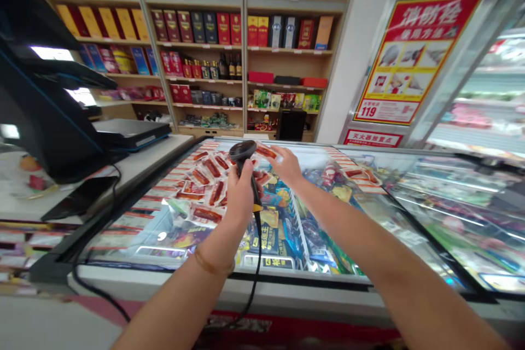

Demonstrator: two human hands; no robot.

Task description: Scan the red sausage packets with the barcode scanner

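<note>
Shop interior, glass-topped freezer surface (410, 219) below stocked shelves (246, 49).
A barcode scanner (243, 161) is grasped by the left hand (239, 194); a red packet (266, 151) at 1 o'clock is pinched by the right hand (287, 165).

Red and yellow wall poster (414, 54), number 119 in its lower corner

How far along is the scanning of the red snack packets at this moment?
Done: nothing shows which packets are already scanned. In hand: the left hand grips the black corded barcode scanner, aimed at the red-and-clear snack packet held up by the right hand. Left: many similar red packets lie spread on the glass freezer lid.
</note>
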